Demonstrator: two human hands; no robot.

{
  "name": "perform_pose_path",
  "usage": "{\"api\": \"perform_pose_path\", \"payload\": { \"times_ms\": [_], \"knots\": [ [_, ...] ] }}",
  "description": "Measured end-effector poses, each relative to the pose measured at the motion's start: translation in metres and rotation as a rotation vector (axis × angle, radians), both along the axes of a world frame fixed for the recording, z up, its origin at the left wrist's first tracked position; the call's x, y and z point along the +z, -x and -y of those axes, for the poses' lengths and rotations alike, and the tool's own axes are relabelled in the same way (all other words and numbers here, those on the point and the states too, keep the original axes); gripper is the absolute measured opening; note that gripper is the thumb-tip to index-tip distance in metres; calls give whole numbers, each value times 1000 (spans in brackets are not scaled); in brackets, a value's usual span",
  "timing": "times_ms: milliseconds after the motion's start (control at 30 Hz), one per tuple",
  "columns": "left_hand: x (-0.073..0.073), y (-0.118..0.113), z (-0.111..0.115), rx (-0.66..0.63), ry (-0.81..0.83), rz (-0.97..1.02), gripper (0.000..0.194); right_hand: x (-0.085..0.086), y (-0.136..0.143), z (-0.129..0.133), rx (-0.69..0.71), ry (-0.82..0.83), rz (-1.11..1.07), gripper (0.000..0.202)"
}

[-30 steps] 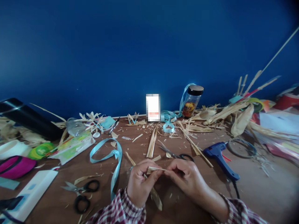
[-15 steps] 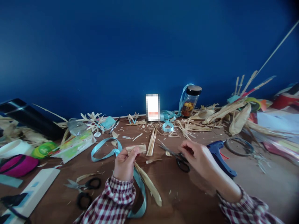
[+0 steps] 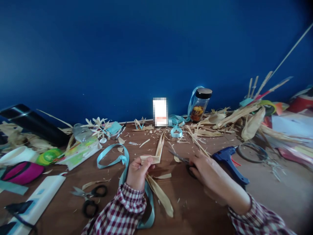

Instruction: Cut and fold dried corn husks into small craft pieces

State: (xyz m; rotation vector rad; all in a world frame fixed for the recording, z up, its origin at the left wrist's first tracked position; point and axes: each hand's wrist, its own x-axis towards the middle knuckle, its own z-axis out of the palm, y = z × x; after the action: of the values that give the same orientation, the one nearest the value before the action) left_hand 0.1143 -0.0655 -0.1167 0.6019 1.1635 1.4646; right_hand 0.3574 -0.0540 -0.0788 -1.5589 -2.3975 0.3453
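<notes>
One husk flower [image 3: 98,123] looks done, the strip [image 3: 156,159] pinched in left fingers [image 3: 146,163] doesn't yet; right fingers [image 3: 195,159] at far scissors [image 3: 180,157], can't tell if gripping.

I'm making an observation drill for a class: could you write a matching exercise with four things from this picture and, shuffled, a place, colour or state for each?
1. Left hand
2. Right hand
3. Glue gun
4. Jar

A. Black-lidded, near the wall
B. At the handles of the farther scissors
C. Blue, lying on the brown table
D. Pinching a pale husk strip

Pairs: 1-D, 2-B, 3-C, 4-A
</notes>
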Motion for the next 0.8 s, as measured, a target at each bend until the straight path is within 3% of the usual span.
{"api": "perform_pose_path", "payload": {
  "times_ms": [133, 500, 633, 733, 800],
  "knots": [
    [1, 0, 0, 7, -1, -31, 27, -2, -2, -2, -37, 13, 37, 14],
    [10, -2, 2, 57, 24, 82, 30, 1, 1, -1, 5, 191, -361, 12],
    [12, -3, 2, 53, 26, 82, 30, -3, 8, 0, 24, 438, -731, 8],
    [13, -4, 2, 71, 19, 91, 29, -6, 16, 3, 40, 603, -973, 36],
    [13, -5, 3, 77, 24, 100, 30, -8, 21, 6, -1, 714, -1038, 42]
  ]
}}
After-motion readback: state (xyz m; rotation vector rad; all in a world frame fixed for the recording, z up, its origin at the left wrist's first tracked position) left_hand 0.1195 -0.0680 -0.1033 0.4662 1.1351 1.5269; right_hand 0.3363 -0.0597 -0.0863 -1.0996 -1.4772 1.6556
